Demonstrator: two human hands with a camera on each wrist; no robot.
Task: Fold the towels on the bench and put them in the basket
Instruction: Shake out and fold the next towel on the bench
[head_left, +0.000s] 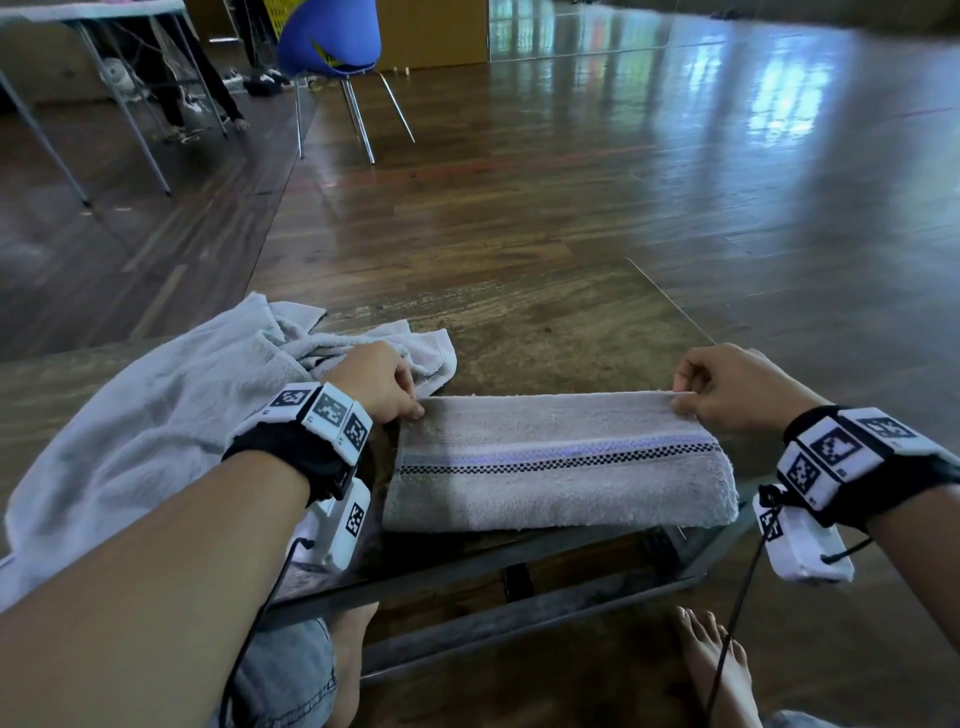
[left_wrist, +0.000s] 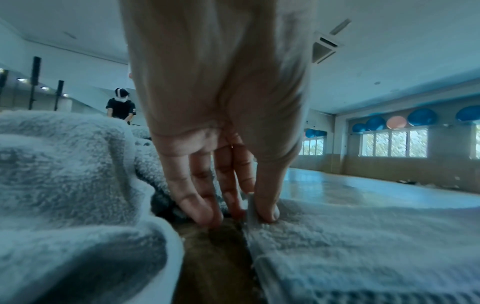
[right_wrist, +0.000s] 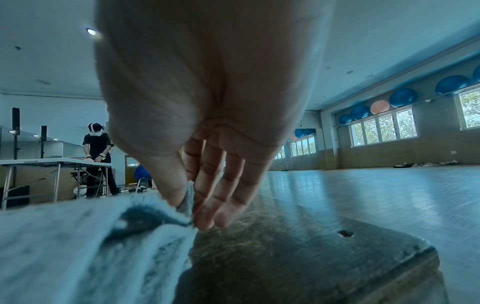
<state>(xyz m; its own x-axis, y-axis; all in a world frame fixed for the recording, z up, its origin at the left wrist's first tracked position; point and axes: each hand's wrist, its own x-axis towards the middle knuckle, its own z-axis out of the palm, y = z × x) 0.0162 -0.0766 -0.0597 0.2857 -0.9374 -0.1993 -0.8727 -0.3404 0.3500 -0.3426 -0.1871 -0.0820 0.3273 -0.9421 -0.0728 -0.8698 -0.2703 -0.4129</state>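
A beige towel (head_left: 556, 467) with a purple stripe and a black checkered band lies folded into a long strip on the wooden bench (head_left: 545, 343). My left hand (head_left: 384, 384) pinches its far left corner (left_wrist: 250, 207) between thumb and fingers. My right hand (head_left: 727, 384) pinches the far right corner (right_wrist: 187, 197) the same way. A loose white towel (head_left: 171, 415) lies crumpled on the bench left of my left hand. No basket is in view.
The bench's dark metal frame (head_left: 493, 571) runs below the towel, with my bare feet (head_left: 717, 670) under it. A blue chair (head_left: 332, 41) and a folding table (head_left: 93, 15) stand far back on the wooden floor. Another person (right_wrist: 100, 158) works at that table.
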